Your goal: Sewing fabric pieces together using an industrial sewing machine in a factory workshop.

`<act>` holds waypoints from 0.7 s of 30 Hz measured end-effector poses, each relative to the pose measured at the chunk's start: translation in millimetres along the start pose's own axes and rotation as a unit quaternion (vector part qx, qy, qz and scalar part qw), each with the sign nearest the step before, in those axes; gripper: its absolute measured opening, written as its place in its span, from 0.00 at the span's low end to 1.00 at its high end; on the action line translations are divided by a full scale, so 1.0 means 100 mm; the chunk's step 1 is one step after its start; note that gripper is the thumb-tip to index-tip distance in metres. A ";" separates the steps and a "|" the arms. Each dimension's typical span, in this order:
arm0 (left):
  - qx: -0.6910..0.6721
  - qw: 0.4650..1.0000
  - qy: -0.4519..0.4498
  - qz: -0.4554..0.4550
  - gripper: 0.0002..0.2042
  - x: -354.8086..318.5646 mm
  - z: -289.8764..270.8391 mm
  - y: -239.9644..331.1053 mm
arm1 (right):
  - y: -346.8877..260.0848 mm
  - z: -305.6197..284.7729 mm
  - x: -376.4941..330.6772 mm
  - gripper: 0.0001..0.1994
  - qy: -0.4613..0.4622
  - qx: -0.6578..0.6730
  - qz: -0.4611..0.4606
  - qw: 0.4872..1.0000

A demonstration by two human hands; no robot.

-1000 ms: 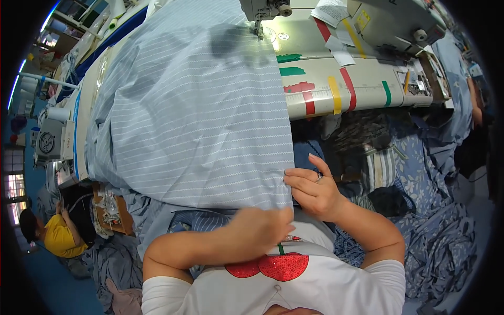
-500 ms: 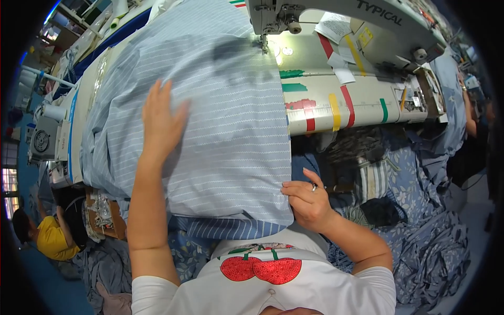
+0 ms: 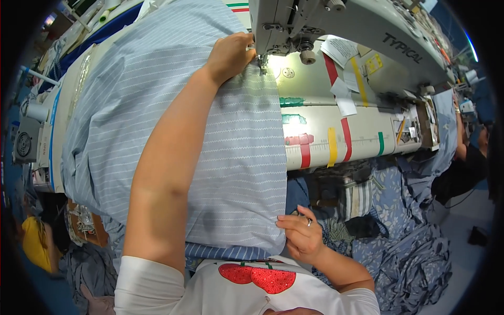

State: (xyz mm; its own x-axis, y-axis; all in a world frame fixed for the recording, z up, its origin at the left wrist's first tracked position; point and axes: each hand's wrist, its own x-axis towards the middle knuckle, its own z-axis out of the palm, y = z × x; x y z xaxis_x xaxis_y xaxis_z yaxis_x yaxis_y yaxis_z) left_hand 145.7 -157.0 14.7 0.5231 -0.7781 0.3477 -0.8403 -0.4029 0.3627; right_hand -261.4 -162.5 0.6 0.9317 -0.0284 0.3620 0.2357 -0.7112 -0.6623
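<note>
A light blue cloth (image 3: 157, 100) with white wavy stripes lies across the sewing machine's bed, its right edge running under the presser foot (image 3: 262, 67). My left hand (image 3: 230, 56) is at the far side, just left of the foot, with its fingers curled in. The fingertips are partly hidden against the sewing machine head (image 3: 270, 31), so what they hold is not visible. Near me, my right hand (image 3: 303, 235) pinches the cloth's right edge close to its near corner. A ring shows on one finger. Below hangs a darker blue striped fold (image 3: 226, 251).
Right of the cloth, the machine bed (image 3: 367, 126) carries coloured tape strips and paper slips (image 3: 344, 97). A small tray (image 3: 412, 123) with a pencil stands at its end. Heaps of blue leaf-patterned fabric (image 3: 404, 257) lie at the lower right. Other people work at both sides.
My left hand has moved from the middle of the cloth forward and right to the presser foot, its fingers now curled. My right hand stays at the cloth's edge. The view has shifted slightly.
</note>
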 end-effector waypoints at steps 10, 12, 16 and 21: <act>-0.145 0.988 0.035 0.035 0.07 0.27 0.06 -0.30 | 0.13 -0.16 0.37 0.05 -0.037 -0.008 -0.020 0.999; -0.139 0.988 0.040 0.053 0.07 0.40 0.05 -0.41 | 0.19 -0.22 0.54 0.06 -0.051 -0.012 -0.036 0.998; -0.101 0.989 0.063 0.086 0.09 0.67 -0.05 -0.46 | 0.36 -0.32 0.93 0.05 -0.055 -0.033 -0.062 0.996; -0.030 0.996 0.060 0.057 0.12 1.14 -0.01 -0.75 | 0.58 -0.36 1.43 0.05 -0.055 -0.038 -0.090 0.994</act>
State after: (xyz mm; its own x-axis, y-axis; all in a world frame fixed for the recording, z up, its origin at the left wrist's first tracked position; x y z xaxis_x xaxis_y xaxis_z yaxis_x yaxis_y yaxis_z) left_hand 268.7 -215.4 27.9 0.4414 -0.7524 0.4889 -0.8869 -0.2831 0.3650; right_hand -124.4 -233.2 38.0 0.9022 0.1781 0.3928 0.3831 -0.7490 -0.5405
